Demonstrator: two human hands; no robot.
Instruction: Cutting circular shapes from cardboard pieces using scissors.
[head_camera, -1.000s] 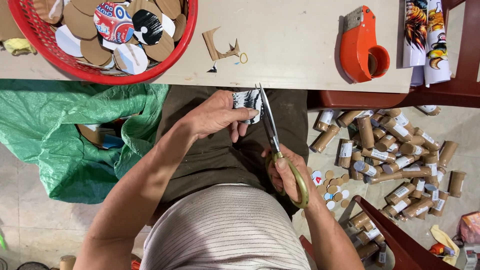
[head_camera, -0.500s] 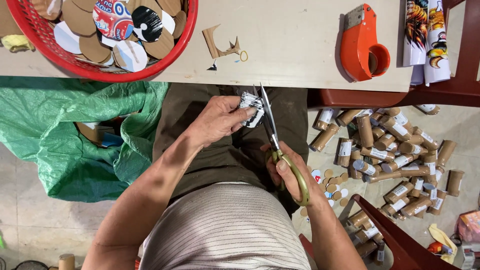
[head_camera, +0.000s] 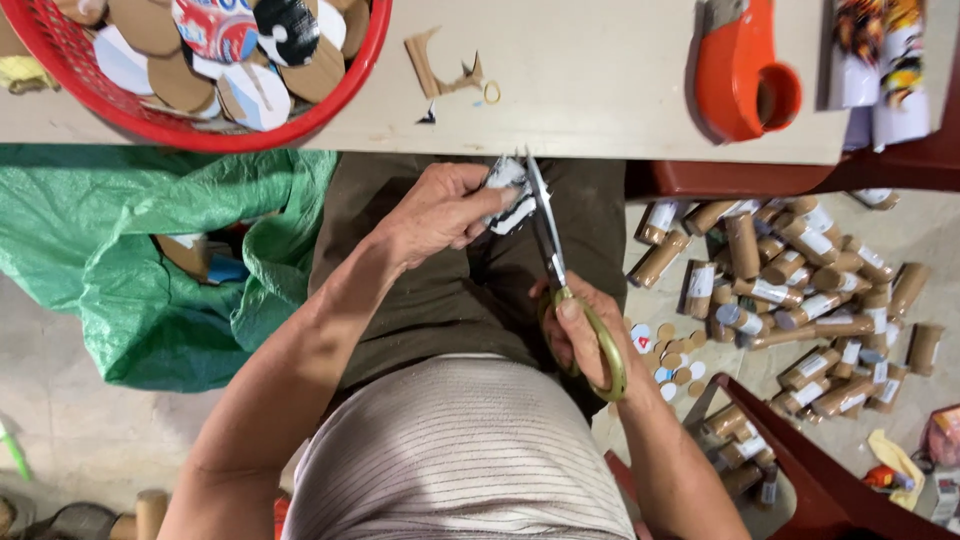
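You are holding a small printed card piece (head_camera: 508, 195) over your lap, just below the table (head_camera: 600, 80) edge. Your left hand (head_camera: 435, 210) is pinching it by one side, keeping fingers away from the blades. Your right hand (head_camera: 580, 335) is gripping the scissors (head_camera: 560, 270) through their yellow-green handles, blades pointing up and meeting the card's edge. A red basket (head_camera: 330, 100) of round cutouts is sitting on the table; a green sack (head_camera: 150, 270) is lying open at your left; cardboard tubes (head_camera: 790, 290) are littering the floor (head_camera: 60, 430) at your right.

White-labelled brown cardboard tubes (head_camera: 790, 290) lay heaped on the floor, right; colourful printed sheets (head_camera: 885, 60) far right on the table.
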